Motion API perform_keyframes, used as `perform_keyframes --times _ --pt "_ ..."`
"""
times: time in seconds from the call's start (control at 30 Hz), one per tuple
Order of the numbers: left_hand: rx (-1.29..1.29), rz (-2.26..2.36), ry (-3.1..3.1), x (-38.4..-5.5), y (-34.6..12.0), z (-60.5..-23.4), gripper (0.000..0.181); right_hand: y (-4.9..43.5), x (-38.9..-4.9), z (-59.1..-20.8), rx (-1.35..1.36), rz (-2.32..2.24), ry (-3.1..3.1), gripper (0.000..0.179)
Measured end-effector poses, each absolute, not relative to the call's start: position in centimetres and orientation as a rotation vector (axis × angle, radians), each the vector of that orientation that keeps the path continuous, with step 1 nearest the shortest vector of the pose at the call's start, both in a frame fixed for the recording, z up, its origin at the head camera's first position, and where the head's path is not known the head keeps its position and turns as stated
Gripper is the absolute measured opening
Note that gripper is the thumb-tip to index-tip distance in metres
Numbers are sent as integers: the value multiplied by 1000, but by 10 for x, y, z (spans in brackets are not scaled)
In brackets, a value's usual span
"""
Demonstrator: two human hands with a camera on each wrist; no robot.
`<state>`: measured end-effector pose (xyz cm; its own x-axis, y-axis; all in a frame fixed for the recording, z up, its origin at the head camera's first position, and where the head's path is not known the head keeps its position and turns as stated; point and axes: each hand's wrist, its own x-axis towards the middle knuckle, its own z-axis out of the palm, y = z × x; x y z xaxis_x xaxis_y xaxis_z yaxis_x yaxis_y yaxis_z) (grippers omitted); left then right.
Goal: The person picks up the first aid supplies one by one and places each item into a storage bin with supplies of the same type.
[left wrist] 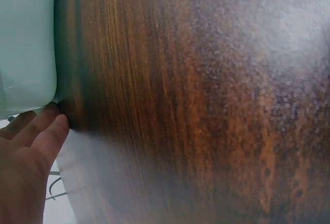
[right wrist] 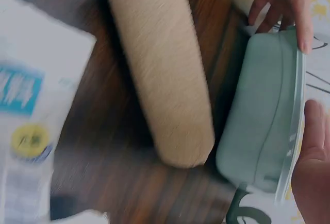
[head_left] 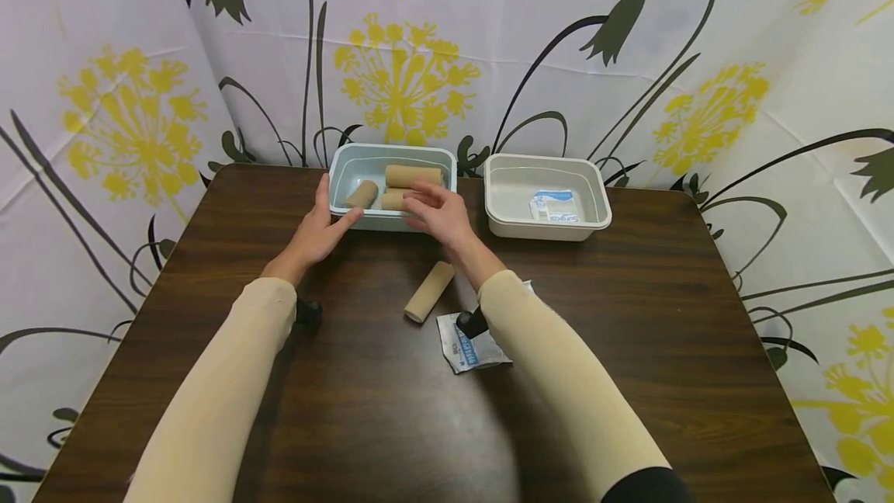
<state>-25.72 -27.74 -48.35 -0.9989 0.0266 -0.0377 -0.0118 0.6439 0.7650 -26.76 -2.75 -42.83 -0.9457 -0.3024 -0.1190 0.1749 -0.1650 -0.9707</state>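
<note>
A light blue-green plastic bin (head_left: pixel 391 222) stands at the back of the table, with three brown cardboard tubes inside, one of them (head_left: pixel 414 176) lying along the back. At the bin's left end is my left hand (head_left: pixel 316 233), its fingers along the outer side and its thumb at the front rim. My right hand (head_left: pixel 447 217) hovers over the bin's front right, loosely bent fingertips overlapping the lower tube (head_left: pixel 393 200) in the head view. No object shows in its grasp. Another cardboard tube (right wrist: pixel 162 69) lies on the table in front of the bin.
To the right stands a cream bin (head_left: pixel 548 230) holding a white and blue packet (head_left: pixel 555 206). A crumpled white and blue packet (head_left: pixel 461 352) lies on the dark wooden table (head_left: pixel 363 425), partly under my right forearm. A flowered curtain (head_left: pixel 279 45) hangs behind the table.
</note>
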Motion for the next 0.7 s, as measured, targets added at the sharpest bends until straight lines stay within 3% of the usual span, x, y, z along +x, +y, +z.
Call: perform_keyframes --times 0.33,0.53,0.7 --pt "47 1299 2802 -254 -276 -477 96 12 -264 -445 -595 -1611 2228 17" --pt "35 1298 2792 -255 -275 -476 97 28 -256 -460 -984 -908 2569 37" --pt "29 1299 2791 -256 -275 -478 96 36 -250 -471 -1299 -577 2557 45"
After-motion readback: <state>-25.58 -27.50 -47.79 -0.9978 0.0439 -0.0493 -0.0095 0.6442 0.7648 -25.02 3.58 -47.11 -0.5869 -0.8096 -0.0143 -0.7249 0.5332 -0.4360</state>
